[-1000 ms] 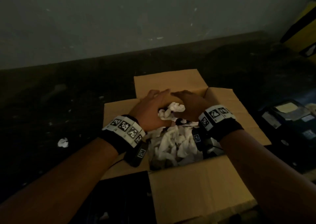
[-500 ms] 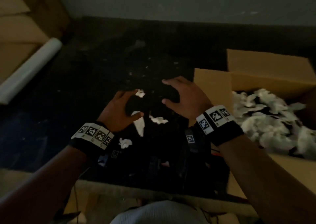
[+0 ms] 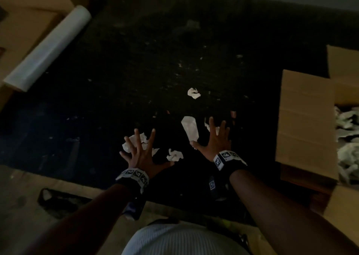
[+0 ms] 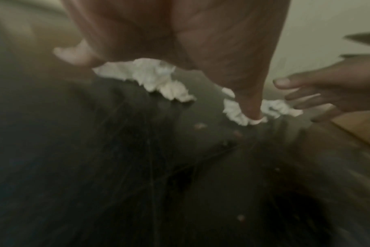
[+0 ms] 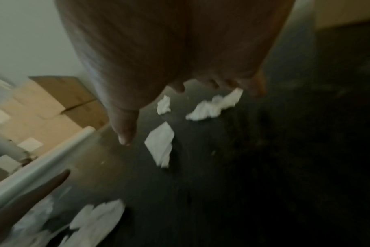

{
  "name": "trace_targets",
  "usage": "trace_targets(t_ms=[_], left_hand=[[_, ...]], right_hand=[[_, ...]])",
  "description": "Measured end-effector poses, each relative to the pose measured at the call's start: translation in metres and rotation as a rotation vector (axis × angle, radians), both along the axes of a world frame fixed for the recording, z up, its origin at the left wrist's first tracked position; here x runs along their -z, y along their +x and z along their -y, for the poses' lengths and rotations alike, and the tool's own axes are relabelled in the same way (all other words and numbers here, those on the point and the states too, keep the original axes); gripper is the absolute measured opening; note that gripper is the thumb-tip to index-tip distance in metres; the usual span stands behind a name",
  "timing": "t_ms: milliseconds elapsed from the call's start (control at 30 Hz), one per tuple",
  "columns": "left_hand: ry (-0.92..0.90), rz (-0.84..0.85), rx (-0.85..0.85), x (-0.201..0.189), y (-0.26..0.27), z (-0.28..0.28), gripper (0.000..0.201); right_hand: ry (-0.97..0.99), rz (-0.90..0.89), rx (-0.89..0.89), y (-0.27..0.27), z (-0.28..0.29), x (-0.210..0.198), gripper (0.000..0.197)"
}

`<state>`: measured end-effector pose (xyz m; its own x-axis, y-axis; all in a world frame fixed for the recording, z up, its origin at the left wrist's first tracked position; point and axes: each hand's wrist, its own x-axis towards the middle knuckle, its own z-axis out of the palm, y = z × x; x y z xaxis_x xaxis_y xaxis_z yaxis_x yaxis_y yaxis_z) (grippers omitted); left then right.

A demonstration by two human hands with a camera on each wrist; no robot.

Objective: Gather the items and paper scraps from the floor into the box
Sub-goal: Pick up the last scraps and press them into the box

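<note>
White paper scraps lie on the dark floor (image 3: 155,60). My left hand (image 3: 140,151) is spread flat, fingers straight, over a crumpled scrap (image 3: 136,140). A small crumpled scrap (image 3: 174,155) lies between my hands. My right hand (image 3: 215,138) is also spread open, beside a flat paper piece (image 3: 190,127) and over another scrap (image 3: 207,126). One more scrap (image 3: 193,93) lies farther out. The open cardboard box (image 3: 305,122), holding crumpled paper (image 3: 347,138), stands at the right. The left wrist view shows scraps (image 4: 158,78) under my palm (image 4: 180,33); the right wrist view shows the flat piece (image 5: 161,143).
A white roll (image 3: 48,48) leans against stacked cardboard boxes (image 3: 23,21) at the far left. A wall runs along the back. A cardboard sheet (image 3: 38,186) lies under my arms, with a dark strap (image 3: 58,198) on it.
My hands left the box and swung left to the floor. They were curled half a second ago and are now spread wide over the scraps; the view turned left with them.
</note>
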<state>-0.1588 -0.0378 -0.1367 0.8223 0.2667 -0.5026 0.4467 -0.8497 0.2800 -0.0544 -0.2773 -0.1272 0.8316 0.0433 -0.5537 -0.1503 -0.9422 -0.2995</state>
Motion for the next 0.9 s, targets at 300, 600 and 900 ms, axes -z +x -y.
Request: trace_targets(t_ms=[300,600,900], left_hand=[[0.027,0.169,0.394,0.023,0.035,0.008,0.094],[-0.314,0.441,0.486,0.053,0.052,0.003,0.044],[-0.400,0.548,0.248,0.036,0.092,-0.018,0.055]], right_hand=[[0.019,0.155,-0.265,0.003,-0.040,0.035,0.061],[0.113,0.180,-0.370,0.041,-0.016,0.043,0.047],[0.301,0.544,-0.110,0.066,-0.019,0.020,0.033]])
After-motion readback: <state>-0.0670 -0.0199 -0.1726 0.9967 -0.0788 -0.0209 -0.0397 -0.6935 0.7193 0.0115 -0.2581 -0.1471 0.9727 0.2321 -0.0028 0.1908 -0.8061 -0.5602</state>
